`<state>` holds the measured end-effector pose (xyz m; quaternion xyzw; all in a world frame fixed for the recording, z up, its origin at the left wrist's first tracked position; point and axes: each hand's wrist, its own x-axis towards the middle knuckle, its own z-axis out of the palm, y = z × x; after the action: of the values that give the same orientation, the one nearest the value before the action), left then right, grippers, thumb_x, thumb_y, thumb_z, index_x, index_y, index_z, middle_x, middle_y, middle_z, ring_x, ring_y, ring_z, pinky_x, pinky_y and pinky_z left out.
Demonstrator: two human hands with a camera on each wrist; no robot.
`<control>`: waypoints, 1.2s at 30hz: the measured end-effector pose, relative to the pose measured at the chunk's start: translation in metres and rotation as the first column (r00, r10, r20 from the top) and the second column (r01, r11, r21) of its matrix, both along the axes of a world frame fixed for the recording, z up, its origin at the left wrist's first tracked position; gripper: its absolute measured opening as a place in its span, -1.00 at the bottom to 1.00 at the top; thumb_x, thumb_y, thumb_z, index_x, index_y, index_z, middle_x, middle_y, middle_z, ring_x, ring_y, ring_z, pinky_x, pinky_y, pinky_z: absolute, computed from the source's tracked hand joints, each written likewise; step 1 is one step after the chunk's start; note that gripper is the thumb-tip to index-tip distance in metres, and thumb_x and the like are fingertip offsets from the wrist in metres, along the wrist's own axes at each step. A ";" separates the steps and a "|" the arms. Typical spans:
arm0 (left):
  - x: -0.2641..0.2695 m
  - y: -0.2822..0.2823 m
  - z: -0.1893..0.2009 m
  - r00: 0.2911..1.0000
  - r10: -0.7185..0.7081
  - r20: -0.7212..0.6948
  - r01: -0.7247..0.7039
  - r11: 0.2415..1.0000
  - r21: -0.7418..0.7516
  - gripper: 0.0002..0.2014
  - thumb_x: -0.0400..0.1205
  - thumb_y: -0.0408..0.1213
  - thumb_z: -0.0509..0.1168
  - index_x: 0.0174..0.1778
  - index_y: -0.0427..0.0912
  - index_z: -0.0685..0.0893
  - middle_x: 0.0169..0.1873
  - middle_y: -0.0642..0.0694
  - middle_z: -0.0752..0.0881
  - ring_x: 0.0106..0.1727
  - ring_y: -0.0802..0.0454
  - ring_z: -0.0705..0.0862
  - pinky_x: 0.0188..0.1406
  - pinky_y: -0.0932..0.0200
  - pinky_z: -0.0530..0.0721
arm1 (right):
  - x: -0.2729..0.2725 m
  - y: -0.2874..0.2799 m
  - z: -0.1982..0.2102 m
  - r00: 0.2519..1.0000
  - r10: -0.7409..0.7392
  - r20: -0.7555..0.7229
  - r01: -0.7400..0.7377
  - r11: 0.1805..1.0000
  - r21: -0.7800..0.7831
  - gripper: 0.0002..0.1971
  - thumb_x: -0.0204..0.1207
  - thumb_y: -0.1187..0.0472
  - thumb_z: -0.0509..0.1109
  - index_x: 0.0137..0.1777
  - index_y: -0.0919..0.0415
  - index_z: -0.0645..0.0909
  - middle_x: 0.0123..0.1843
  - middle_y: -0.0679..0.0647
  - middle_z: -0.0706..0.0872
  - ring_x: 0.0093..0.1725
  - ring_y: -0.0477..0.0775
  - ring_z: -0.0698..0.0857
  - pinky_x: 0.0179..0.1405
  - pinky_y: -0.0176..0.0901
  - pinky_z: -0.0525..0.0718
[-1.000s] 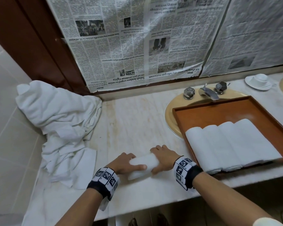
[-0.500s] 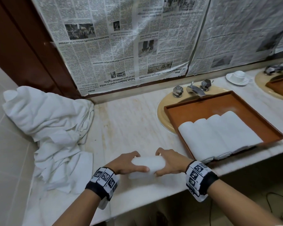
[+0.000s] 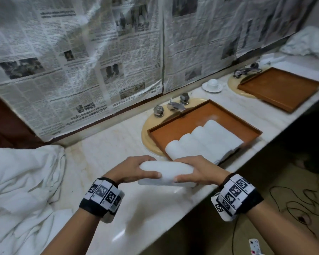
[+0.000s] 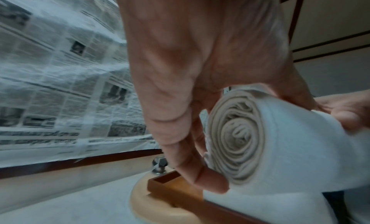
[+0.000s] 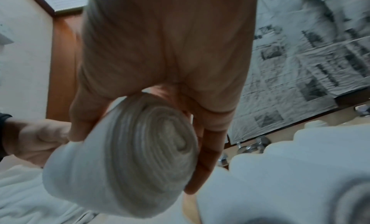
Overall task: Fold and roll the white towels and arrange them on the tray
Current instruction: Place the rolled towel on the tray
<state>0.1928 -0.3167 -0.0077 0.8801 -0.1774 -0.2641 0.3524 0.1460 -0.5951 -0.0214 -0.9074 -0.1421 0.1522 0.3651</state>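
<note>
Both hands hold one rolled white towel (image 3: 167, 172) lengthwise, lifted just above the marble counter (image 3: 103, 162). My left hand (image 3: 136, 170) grips its left end, whose spiral (image 4: 238, 137) shows in the left wrist view. My right hand (image 3: 195, 172) grips the right end, whose spiral (image 5: 154, 142) shows in the right wrist view. Just beyond lies the brown tray (image 3: 182, 124) over a sink, with several rolled towels (image 3: 206, 142) side by side in its near part. A heap of loose white towels (image 3: 20, 190) lies at the left.
A tap (image 3: 175, 106) with two knobs stands behind the tray. A cup on a saucer (image 3: 213, 85) sits further right, then a second brown tray (image 3: 280, 87) and more white cloth (image 3: 307, 45). Newspaper (image 3: 81, 61) covers the wall. Cables (image 3: 298, 205) lie on the floor.
The rolled towel has come up off the counter and moved right toward the tray in both hands. The head view has swung right, showing the second tray.
</note>
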 end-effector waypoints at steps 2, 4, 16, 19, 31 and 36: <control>0.011 -0.028 0.007 0.999 -0.044 0.008 0.044 0.999 -0.006 -0.49 0.35 0.34 0.54 0.21 0.36 0.68 0.13 0.30 0.72 0.13 0.34 0.67 0.05 0.25 0.72 | 0.001 -0.026 0.003 0.999 -0.039 0.026 0.039 0.999 0.021 -0.42 0.31 -0.40 0.54 0.29 -0.20 0.65 0.14 -0.30 0.72 0.17 -0.29 0.63 0.14 -0.31 0.55; 0.022 -0.060 0.014 0.995 -0.093 0.020 0.093 0.996 -0.010 -0.52 0.37 0.31 0.54 0.19 0.36 0.69 0.10 0.31 0.73 0.12 0.33 0.67 0.06 0.21 0.74 | 0.001 -0.056 0.007 0.994 -0.106 0.034 0.104 0.993 0.057 -0.40 0.30 -0.34 0.58 0.33 -0.17 0.65 0.19 -0.31 0.72 0.23 -0.33 0.61 0.23 -0.36 0.54; 0.116 -0.263 0.022 0.982 -0.145 0.125 0.152 0.987 -0.047 -0.46 0.31 0.40 0.52 0.16 0.29 0.70 0.08 0.21 0.74 0.06 0.25 0.70 0.13 0.06 0.73 | 0.036 -0.236 -0.001 0.920 -0.383 0.079 0.353 0.900 0.254 -0.38 0.26 -0.31 0.58 0.28 -0.03 0.71 0.10 -0.14 0.77 0.14 -0.19 0.70 0.20 -0.03 0.69; 0.140 -0.304 0.027 0.984 -0.127 0.122 0.137 0.988 -0.075 -0.58 0.40 0.23 0.56 0.13 0.24 0.71 0.02 0.20 0.76 -0.06 0.36 0.71 -0.08 0.31 0.69 | 0.060 -0.264 -0.009 0.901 -0.422 0.102 0.394 0.894 0.215 -0.40 0.28 -0.39 0.54 0.26 -0.09 0.70 0.11 -0.16 0.77 0.13 -0.19 0.70 0.17 0.01 0.69; 0.256 -0.399 -0.044 0.994 -0.103 0.045 0.103 0.995 0.002 -0.48 0.42 0.22 0.55 0.24 0.10 0.70 0.22 0.06 0.69 0.22 0.05 0.67 0.24 0.08 0.65 | 0.131 -0.294 -0.069 0.800 -0.598 0.053 0.591 0.800 0.108 -0.55 0.45 -0.31 0.44 0.22 -0.08 0.69 0.01 -0.14 0.77 0.06 -0.16 0.69 0.15 -0.15 0.66; 0.264 -0.408 -0.072 0.986 -0.157 -0.056 0.164 0.973 0.163 -0.54 0.54 0.27 0.41 0.24 0.07 0.67 0.15 0.04 0.72 0.12 0.04 0.69 0.22 0.04 0.67 | 0.138 -0.286 -0.081 0.803 -0.596 0.008 0.586 0.788 -0.187 -0.42 0.47 -0.47 0.18 0.25 -0.09 0.64 0.13 -0.11 0.73 0.32 0.04 0.58 0.43 0.25 0.36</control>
<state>0.4569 -0.7248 -0.0793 0.8834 -0.2177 -0.3246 0.2586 0.2839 -0.8809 -0.1023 -0.9312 0.1724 0.0657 0.3144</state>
